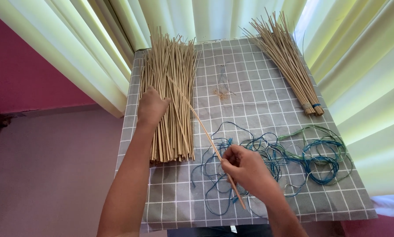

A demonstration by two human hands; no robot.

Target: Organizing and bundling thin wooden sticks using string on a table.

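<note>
A loose pile of thin tan sticks [170,87] lies on the left of a grey checked table cover [249,83]. My left hand [151,106] rests on that pile, fingers curled over the sticks near its left side. My right hand [245,169] pinches one single long stick [197,116] near its lower end. This stick slants up and left, with its far end over the pile. Under and around my right hand lies a tangle of blue and green cords [302,153].
A tied bundle of sticks [289,61], bound with blue cord at its narrow end, lies at the back right. Pale curtains [83,48] hang behind and beside the table. A small scrap of fibres [222,93] sits mid-table. Left of the table is bare floor [43,175].
</note>
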